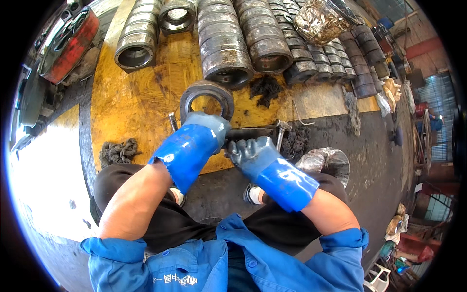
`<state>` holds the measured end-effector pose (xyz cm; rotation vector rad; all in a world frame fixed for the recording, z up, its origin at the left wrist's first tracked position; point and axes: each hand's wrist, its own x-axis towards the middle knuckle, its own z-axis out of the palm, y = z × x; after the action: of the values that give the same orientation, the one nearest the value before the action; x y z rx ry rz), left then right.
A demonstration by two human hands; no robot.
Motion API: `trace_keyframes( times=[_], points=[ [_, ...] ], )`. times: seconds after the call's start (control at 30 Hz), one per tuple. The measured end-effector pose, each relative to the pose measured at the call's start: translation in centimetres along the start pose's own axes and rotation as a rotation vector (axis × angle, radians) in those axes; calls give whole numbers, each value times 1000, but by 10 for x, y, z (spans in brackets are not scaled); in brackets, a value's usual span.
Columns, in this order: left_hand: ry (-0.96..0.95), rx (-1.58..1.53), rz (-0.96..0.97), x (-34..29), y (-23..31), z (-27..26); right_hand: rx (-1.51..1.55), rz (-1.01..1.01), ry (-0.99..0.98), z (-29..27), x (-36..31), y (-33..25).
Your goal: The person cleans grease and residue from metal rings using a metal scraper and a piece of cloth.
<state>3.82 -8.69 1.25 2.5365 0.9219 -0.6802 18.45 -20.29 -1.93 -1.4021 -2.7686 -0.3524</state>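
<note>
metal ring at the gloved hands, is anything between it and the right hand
Yes: in this view, the left hand lies between the right hand and the metal ring, covering part of the ring's near edge.

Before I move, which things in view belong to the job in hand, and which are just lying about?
Likely part of the job:
metal ring, at the gloved left hand
dark bar, by the curled right hand
perhaps the rows of metal cylinders

Apparently just lying about:
crumpled dark rag
bent wire
clear plastic bag
</note>
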Motion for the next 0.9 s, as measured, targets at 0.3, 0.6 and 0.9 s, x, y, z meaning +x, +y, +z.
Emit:
trace_keyframes(
  times=[0.3, 0.6, 0.9],
  points=[
    [164, -205, 39, -6, -13, 10, 131, 75, -197, 18, 3, -6],
    [339, -729, 36, -10, -40, 15, -133, 42, 9, -2, -13, 17],
    [482, -1259, -75, -26, -48, -5, 1134, 731, 346, 5, -30, 53]
  ],
)
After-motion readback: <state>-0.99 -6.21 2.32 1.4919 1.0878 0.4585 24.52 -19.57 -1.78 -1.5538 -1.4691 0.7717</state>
